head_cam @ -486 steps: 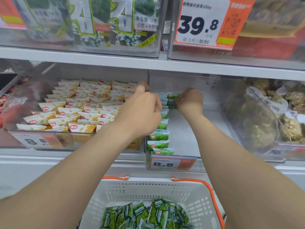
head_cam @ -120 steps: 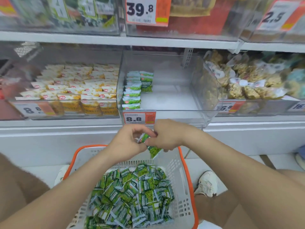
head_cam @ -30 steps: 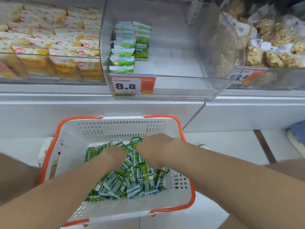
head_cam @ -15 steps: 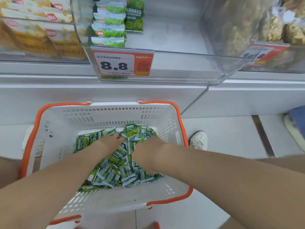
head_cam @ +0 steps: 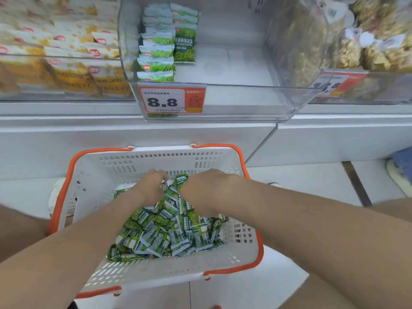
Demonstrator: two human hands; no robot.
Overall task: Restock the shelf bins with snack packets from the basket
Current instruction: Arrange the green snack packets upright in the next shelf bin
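Observation:
A white basket (head_cam: pixel 156 162) with orange handles sits on the floor below the shelf, holding a heap of green snack packets (head_cam: pixel 165 233). Both my hands are inside it over the far end of the heap. My left hand (head_cam: pixel 149 186) has its fingers curled round packets. My right hand (head_cam: pixel 200 189) grips a green packet (head_cam: pixel 181 180) that sticks up between the two hands. Above, the clear shelf bin (head_cam: pixel 234 101) with the 8.8 price tag holds a row of green packets (head_cam: pixel 157 47) along its left side.
A bin of yellow snack packets (head_cam: pixel 66 61) stands to the left and a bin of wrapped brown snacks (head_cam: pixel 367 41) to the right. My shoe (head_cam: pixel 53 195) shows left of the basket. A blue item (head_cam: pixel 401 166) lies on the floor at far right.
Both hands have risen a little from the heap and closed on packets; one green packet now sticks up between them. The view has tilted up toward the shelf bin.

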